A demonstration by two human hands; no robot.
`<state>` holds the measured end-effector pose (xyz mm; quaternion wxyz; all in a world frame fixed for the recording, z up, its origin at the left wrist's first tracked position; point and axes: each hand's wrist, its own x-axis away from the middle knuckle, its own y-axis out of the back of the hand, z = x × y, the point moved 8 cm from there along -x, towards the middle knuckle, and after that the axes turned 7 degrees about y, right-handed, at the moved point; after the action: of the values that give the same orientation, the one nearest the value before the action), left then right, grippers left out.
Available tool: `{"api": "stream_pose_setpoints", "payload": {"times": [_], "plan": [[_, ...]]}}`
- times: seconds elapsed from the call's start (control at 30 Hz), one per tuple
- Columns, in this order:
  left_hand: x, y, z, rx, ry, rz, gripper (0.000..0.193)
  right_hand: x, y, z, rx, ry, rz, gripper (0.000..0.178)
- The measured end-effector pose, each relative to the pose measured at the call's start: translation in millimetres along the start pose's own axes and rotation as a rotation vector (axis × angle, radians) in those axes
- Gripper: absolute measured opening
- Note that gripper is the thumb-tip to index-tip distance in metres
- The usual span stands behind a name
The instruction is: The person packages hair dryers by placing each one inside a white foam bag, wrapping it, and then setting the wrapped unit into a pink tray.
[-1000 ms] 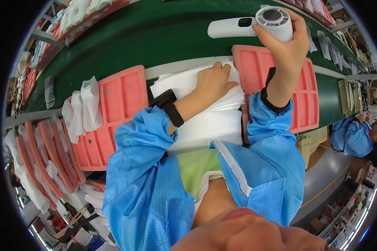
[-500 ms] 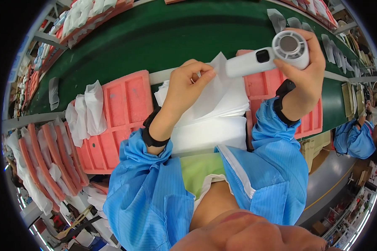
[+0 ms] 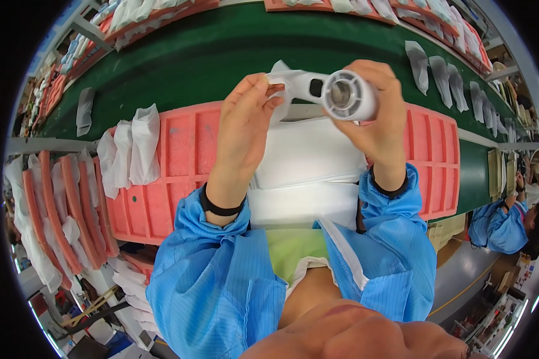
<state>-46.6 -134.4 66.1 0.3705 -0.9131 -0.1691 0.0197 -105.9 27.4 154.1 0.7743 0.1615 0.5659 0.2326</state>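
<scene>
A white handheld fan (image 3: 365,99) is held up over the middle of the bench. My right hand (image 3: 384,110) is wrapped round its round, grilled head, which faces me. The fan's handle, with a small black window on it, points left into the mouth of a thin white translucent bag (image 3: 279,110). My left hand (image 3: 242,125) pinches that bag between thumb and fingers; the handle's end is partly hidden by bag and fingers. Below both hands lies a stack of flat white bags (image 3: 308,149), with a second white pile (image 3: 308,203) nearer my body.
Pink foam trays with compartments flank the bags, one left (image 3: 185,149) and one right (image 3: 431,155). Several bagged items (image 3: 144,146) rest on the left tray. More bagged pieces (image 3: 417,66) line the green belt (image 3: 221,54). Filled pink trays stand at left; a co-worker in blue (image 3: 503,221) is at right.
My right hand has brought the fan leftward, and its handle now meets the bag's mouth. The bag has been lifted off the stack by my left hand.
</scene>
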Motion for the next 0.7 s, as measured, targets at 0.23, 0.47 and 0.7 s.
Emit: {"api": "stream_pose_setpoints", "payload": {"times": [0.23,0.47,0.7], "plan": [[-9,2,5,0.037,0.014,0.074,0.019,-2,9,3,0.020,-0.048,-0.042,0.061],[-5,4,-10,-0.757,-0.205,-0.131,0.013,-4,10,19,0.009,-0.036,-0.098,0.063],[33,-19,-34,-0.476,-0.372,-0.124,0.011,5,-42,29,-0.019,0.130,-0.042,0.065]]}}
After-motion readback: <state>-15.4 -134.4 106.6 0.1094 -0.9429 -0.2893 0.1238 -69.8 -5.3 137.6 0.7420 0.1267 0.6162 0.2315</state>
